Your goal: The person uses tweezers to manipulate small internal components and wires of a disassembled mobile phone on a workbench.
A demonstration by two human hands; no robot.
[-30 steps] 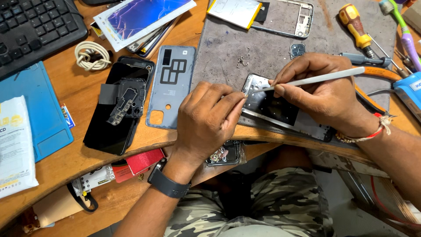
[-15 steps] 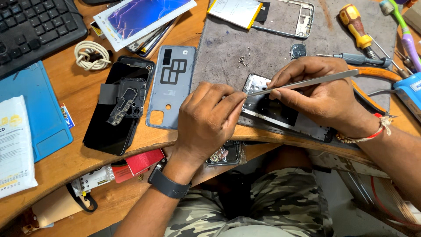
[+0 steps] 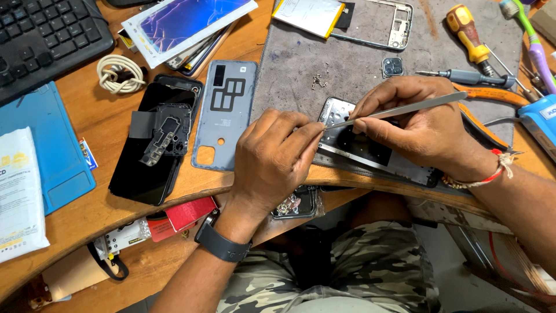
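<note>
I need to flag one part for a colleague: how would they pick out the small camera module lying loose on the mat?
Start at the grey work mat covering the desk's right half. Above the right hand holding the metal tweezers, left of the grey screwdriver, lies the camera module: a small dark square with lenses, unattached.

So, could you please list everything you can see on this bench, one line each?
keyboard: one, black, top left
cable coil: one, white, below the keyboard
blue mat: one, left edge
black phone: one, opened, centre left
back cover: one, grey-blue, beside the black phone
grey mat: one, centre
screws: small pile, on the grey mat
camera module: one, dark, on the grey mat
frame: one, silver, top
screwdriver: one, yellow and red, top right
open phone: one, under both hands
tweezers: one, silver, in the right hand
left hand: on the open phone
right hand: grips the tweezers
</note>
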